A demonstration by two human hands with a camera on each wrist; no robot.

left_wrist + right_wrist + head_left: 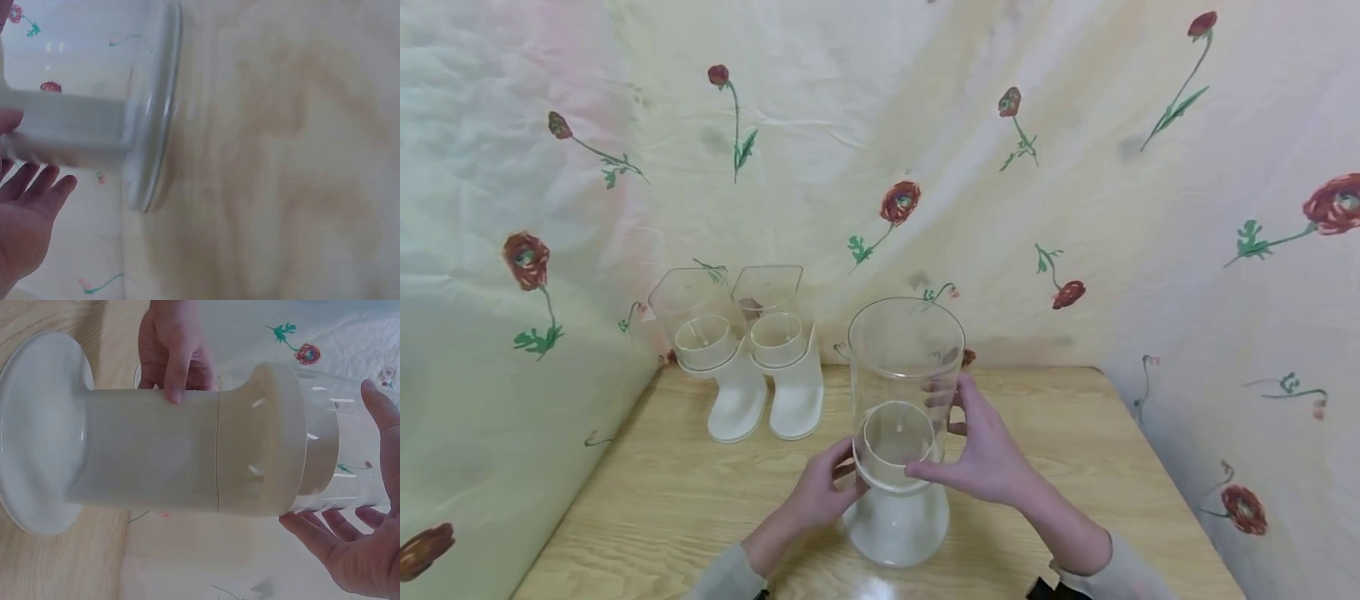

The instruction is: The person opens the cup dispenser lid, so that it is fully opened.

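Observation:
A white stand with a round foot and a column carries a tall clear open-topped container on the tabletop. Inside the container's lower part sits a pale ring. My left hand holds the stand's column from the left; in the right wrist view its thumb lies on the column and its other fingers are partly hidden behind. On the right, my right hand grips the clear container low down, thumb on the near side and fingers round the far side. The right wrist view shows the right hand's fingers touching the container.
Two similar white stands with clear containers stand side by side at the back left of the wooden table. A flower-printed cloth hangs behind and along both sides.

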